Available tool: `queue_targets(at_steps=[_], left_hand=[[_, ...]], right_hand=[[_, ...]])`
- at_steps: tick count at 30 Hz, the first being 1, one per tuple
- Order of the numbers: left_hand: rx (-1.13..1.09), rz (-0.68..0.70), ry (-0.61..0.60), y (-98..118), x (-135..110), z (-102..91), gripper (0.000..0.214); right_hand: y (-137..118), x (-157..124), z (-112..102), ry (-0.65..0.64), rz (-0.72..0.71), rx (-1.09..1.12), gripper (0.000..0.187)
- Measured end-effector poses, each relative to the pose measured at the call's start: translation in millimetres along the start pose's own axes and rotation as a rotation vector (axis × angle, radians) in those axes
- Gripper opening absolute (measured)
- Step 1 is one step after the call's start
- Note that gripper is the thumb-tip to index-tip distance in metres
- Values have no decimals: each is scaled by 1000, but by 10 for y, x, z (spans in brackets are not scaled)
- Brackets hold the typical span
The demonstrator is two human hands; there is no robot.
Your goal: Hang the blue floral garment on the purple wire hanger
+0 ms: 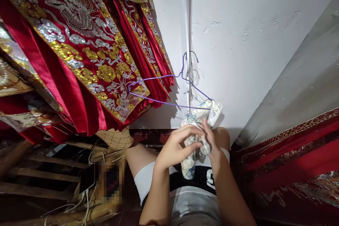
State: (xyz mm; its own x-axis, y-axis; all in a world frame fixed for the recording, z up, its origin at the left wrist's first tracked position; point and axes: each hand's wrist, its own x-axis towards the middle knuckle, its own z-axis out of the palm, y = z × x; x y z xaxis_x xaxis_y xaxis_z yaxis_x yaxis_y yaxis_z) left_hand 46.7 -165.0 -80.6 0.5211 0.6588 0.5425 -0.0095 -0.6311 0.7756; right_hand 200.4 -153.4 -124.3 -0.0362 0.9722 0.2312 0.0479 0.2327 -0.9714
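Note:
A small pale cloth with a blue-green floral print (209, 111) hangs bunched from the right end of a purple wire hanger (159, 90). The hanger's hook is caught on a thin white pipe (188, 24) that runs down the white wall. My left hand (176, 148) is closed on the lower part of the cloth, fingers curled round it. My right hand (212, 143) is closed on the same cloth from the right, thumb and fingers pinching its folds. Below the hands a tail of the cloth (188, 169) dangles in front of my lap.
Red garments with heavy gold and silver embroidery (87, 53) hang at the left, close to the hanger. More red embroidered fabric (291, 159) lies at the right under a grey panel (304, 81). Wooden slats and white cables (53, 176) sit at the lower left.

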Motion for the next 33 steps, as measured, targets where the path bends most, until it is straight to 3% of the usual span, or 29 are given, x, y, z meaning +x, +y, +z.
queue_targets(at_steps=[2,4,7,10,12,14,17,19,21,23,26,30,33], left_hand=[[30,-12,181,-104,14,-44,28],[49,-55,270,-230,33,-94,36],[-32,-126,165,-432,60,-110,52],[-113,-174,-3,-614,53,-69,74],[-85,-224,-45,-694,17,-77,68],[-21,-294,-53,-722,-42,-160,55],[141,-383,-76,-654,-136,-425,44],[278,-419,-96,-545,-178,-636,42],[378,-432,-114,-409,-196,-814,42],[447,-433,-150,-284,-199,-933,41],[582,-485,-265,-199,-207,-1032,39],[847,-705,-470,-284,-217,-1143,33],[991,-675,-371,-360,-135,-1243,18]], right_hand=[[-123,-14,-26,-31,91,186,51],[-229,-25,-53,-133,193,398,37],[-309,-58,-88,-248,214,451,39],[-270,-86,-190,-209,174,283,32],[-208,-47,-329,-134,148,168,23],[-155,87,-497,31,67,67,19],[-113,481,-669,385,-207,-15,27],[-80,802,-674,487,-364,-25,37],[-20,1080,-610,385,-388,-78,41],[63,1254,-538,224,-310,-165,34],[167,1287,-537,85,-199,-313,20],[107,1071,-757,113,-218,-502,15],[-61,907,-925,157,-239,-570,25]])
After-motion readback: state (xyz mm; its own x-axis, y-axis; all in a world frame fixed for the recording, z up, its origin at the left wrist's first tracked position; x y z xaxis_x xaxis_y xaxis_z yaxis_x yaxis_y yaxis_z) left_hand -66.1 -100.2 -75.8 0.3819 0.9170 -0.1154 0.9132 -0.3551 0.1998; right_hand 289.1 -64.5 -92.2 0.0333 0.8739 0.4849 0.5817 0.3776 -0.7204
